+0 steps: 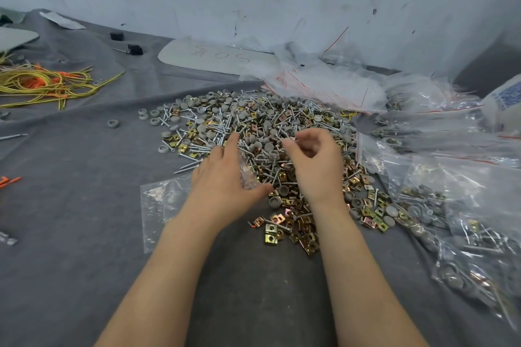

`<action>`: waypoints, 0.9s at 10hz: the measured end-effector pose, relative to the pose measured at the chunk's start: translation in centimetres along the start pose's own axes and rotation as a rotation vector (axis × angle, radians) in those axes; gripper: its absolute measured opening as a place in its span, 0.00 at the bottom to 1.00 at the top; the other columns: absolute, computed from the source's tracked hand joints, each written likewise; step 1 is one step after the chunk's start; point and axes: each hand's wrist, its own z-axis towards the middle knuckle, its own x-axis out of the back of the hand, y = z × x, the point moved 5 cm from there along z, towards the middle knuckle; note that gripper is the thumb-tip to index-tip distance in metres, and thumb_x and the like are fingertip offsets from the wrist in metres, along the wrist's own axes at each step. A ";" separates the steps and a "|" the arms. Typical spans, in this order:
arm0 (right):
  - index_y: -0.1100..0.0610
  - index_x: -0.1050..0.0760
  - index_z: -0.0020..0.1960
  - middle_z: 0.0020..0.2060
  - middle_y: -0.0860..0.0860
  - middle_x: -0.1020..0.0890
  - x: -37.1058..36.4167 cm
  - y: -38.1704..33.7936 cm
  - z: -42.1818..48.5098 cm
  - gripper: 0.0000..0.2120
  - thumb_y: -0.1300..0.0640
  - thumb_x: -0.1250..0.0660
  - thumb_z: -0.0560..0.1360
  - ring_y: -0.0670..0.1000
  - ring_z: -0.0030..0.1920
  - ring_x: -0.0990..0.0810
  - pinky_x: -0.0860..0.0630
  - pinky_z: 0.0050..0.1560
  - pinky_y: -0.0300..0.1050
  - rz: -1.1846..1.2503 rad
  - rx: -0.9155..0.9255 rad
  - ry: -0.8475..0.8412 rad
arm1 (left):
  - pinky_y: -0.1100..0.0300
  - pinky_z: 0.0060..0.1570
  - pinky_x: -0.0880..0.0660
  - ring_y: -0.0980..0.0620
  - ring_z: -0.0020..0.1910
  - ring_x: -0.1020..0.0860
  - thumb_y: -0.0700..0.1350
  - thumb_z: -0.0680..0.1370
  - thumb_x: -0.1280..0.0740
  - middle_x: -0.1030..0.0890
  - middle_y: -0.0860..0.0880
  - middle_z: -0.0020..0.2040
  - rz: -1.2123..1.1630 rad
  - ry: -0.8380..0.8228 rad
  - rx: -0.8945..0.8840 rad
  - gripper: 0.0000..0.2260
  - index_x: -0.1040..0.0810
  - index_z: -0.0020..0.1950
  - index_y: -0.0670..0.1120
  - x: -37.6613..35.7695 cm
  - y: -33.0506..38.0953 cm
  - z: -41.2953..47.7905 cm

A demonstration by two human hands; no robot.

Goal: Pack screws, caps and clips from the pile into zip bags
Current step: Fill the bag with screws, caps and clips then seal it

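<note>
Mostly we saw a pile [253, 127] of silver screws [186, 168], grey caps [390, 210] and brassy clips [272, 236]; our left hand [222, 177] pinched a clear zip bag [247, 175], and our right hand [315, 160] was curled, its hold unclear.

Forearms, left hand [222, 177] and right hand [315, 166] are bare

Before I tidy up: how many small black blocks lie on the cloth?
2: one black block at back left, the other just right of it, nearer. More may be hidden.

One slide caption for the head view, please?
Left hand holds a clear bag; right hand picks at the pile of screws, caps and clips.
</note>
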 end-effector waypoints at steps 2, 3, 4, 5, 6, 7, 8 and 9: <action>0.54 0.19 0.47 0.41 0.47 0.16 -2.5 -1.2 -0.8 0.07 0.55 0.35 0.78 0.40 0.41 0.21 0.24 0.46 0.39 -0.020 0.059 -0.255 | 0.45 0.72 0.41 0.46 0.74 0.40 0.59 0.70 0.28 0.40 0.46 0.76 -0.030 0.034 -0.011 0.47 0.53 0.79 0.49 0.1 0.0 0.1; 0.52 0.19 0.54 0.50 0.47 0.18 -1.3 -0.7 -0.4 0.10 0.51 0.38 0.79 0.49 0.53 0.23 0.28 0.56 0.47 -0.407 0.141 -0.010 | 0.46 0.73 0.42 0.46 0.75 0.41 0.60 0.70 0.28 0.40 0.47 0.76 -0.028 0.043 -0.006 0.47 0.53 0.79 0.50 0.2 0.1 0.1; 0.49 0.23 0.62 0.61 0.50 0.25 -2.3 0.8 -0.3 0.16 0.44 0.42 0.80 0.54 0.64 0.33 0.38 0.63 0.52 -0.740 0.042 -0.089 | 0.47 0.73 0.42 0.46 0.75 0.41 0.60 0.70 0.28 0.40 0.47 0.76 -0.016 0.040 -0.011 0.47 0.53 0.79 0.49 0.1 0.2 0.1; 0.47 0.24 0.60 0.61 0.50 0.26 -2.9 1.1 -0.3 0.14 0.44 0.41 0.80 0.54 0.64 0.35 0.41 0.62 0.52 -0.788 0.032 -0.090 | 0.47 0.73 0.42 0.47 0.75 0.41 0.60 0.70 0.28 0.41 0.47 0.76 -0.015 0.034 -0.012 0.47 0.53 0.79 0.49 0.0 0.3 0.0; 0.48 0.24 0.56 0.60 0.49 0.26 -2.7 1.1 -0.1 0.10 0.47 0.39 0.78 0.54 0.64 0.35 0.41 0.62 0.52 -0.738 0.007 -0.078 | 0.48 0.73 0.42 0.46 0.74 0.40 0.60 0.71 0.28 0.40 0.46 0.76 -0.013 0.037 -0.015 0.46 0.53 0.79 0.49 0.0 0.3 0.0; 0.49 0.26 0.53 0.59 0.49 0.27 -2.4 1.2 0.0 0.07 0.49 0.36 0.77 0.54 0.65 0.35 0.40 0.64 0.53 -0.692 -0.057 -0.123 | 0.48 0.73 0.42 0.46 0.74 0.40 0.60 0.71 0.28 0.40 0.46 0.76 -0.007 0.034 -0.013 0.46 0.53 0.79 0.49 0.0 0.3 0.0; 0.49 0.29 0.49 0.58 0.49 0.27 -1.9 1.0 -0.1 0.04 0.52 0.34 0.77 0.53 0.64 0.33 0.39 0.63 0.53 -0.671 -0.083 -0.126 | 0.47 0.73 0.42 0.46 0.75 0.41 0.61 0.71 0.29 0.41 0.47 0.76 -0.008 0.028 -0.002 0.47 0.54 0.79 0.50 0.0 0.2 0.0; 0.49 0.30 0.45 0.49 0.46 0.26 -0.8 0.4 -0.1 0.05 0.55 0.34 0.77 0.50 0.56 0.28 0.34 0.60 0.51 -0.528 -0.023 -0.014 | 0.47 0.74 0.43 0.46 0.75 0.42 0.61 0.71 0.29 0.42 0.47 0.77 -0.012 0.022 0.005 0.47 0.54 0.79 0.50 0.0 0.2 0.0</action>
